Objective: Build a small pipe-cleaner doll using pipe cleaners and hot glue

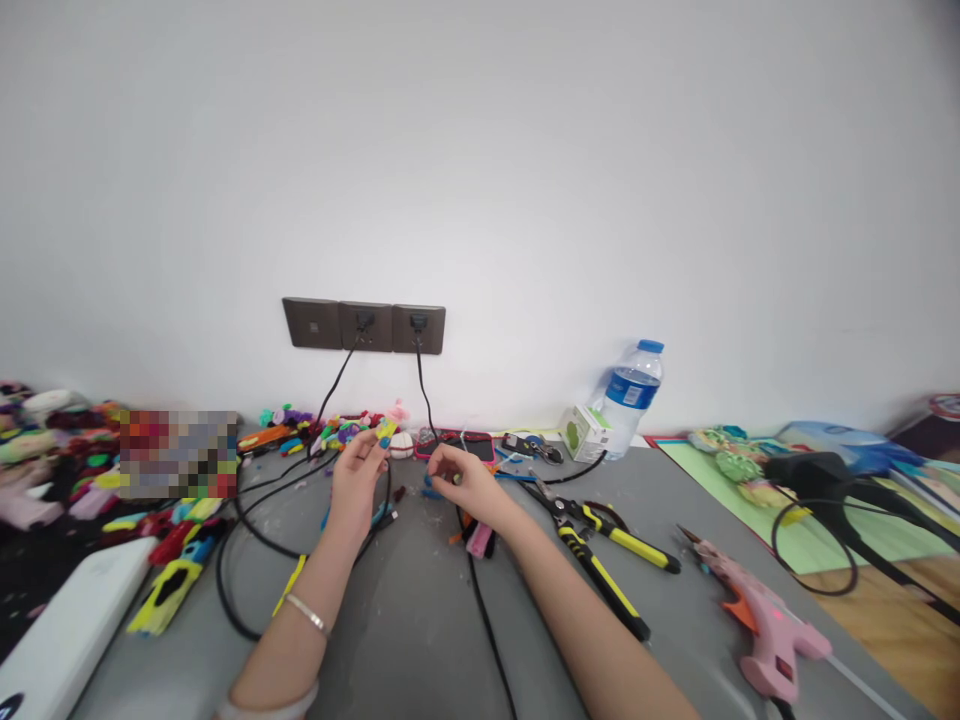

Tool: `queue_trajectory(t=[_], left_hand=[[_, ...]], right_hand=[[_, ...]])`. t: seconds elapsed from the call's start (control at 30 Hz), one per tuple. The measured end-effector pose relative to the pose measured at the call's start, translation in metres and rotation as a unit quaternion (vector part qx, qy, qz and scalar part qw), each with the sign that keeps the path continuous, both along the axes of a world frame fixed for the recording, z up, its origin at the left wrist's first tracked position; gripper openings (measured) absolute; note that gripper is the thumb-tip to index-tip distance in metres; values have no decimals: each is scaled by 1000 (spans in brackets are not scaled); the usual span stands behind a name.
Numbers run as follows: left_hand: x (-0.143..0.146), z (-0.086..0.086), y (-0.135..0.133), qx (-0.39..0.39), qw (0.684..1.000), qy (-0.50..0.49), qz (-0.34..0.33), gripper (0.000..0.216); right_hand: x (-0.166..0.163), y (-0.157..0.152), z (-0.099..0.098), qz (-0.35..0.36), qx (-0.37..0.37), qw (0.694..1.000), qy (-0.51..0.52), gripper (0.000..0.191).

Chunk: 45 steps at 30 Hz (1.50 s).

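My left hand (358, 477) is raised over the grey table and pinches a small yellow and blue fuzzy piece (386, 431) between thumb and fingertips. A bracelet circles that wrist. To its right, my right hand (466, 482) is bent down with thumb and fingers pressed together. What lies in its fingertips, if anything, is too small to make out. Small blue bits (430, 487) show just below its fingers. Under the right wrist lie pink and orange fuzzy pieces (478, 540). Behind that hand a phone in a pink case (465, 446) rests near the wall.
Black cables (244, 510) loop across the table from wall sockets (364, 326). Yellow-black pliers (600, 575) and a pink glue gun (776, 630) lie right. A water bottle (632, 405) and small box (586, 433) stand behind. Colourful fuzzy pieces (176, 570) and a white device (79, 625) lie left.
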<state>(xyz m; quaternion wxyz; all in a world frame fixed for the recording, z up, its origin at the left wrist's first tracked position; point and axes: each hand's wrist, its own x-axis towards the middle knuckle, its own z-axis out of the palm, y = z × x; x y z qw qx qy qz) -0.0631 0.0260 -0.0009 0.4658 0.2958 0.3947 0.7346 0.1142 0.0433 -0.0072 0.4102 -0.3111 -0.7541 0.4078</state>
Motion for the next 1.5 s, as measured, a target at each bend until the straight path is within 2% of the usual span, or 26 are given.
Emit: queue_trajectory(t=[0.13, 0.27, 0.37, 0.5, 0.67, 0.87, 1.0, 1.17, 1.27, 1.37, 1.5], left_hand=[[1, 0, 0, 1, 1000, 1, 3, 39], [2, 3, -1, 3, 1000, 4, 3, 40], [-1, 9, -3, -1, 1000, -7, 11, 45], [-17, 20, -6, -6, 997, -56, 49, 50], [-40, 28, -9, 30, 990, -107, 86, 46], [-46, 30, -11, 48, 987, -115, 103, 44], [-43, 32, -13, 52, 989, -106, 89, 41], [-35, 30, -13, 31, 990, -106, 88, 40], [-25, 24, -11, 11, 993, -92, 71, 41], [-9, 17, -12, 16, 998, -44, 44, 36], [15, 11, -19, 42, 996, 76, -8, 27]], right_hand=[[1, 1, 1, 4, -23, 999, 35, 19], [2, -1, 5, 8, -17, 1000, -14, 18], [1, -5, 6, 37, -27, 998, -40, 14], [0, -5, 1, 72, -56, 994, -63, 3], [0, -4, -7, 83, -57, 992, -72, 6], [0, -10, 0, 42, 3, 987, -158, 12], [-1, -11, 3, -12, 95, 977, -191, 15], [0, -6, -7, -55, 161, 964, -206, 37], [0, -5, -12, -50, 178, 953, -239, 46], [-2, -5, -16, -27, 189, 940, -283, 48], [-5, -4, -19, -19, 201, 928, -313, 47]])
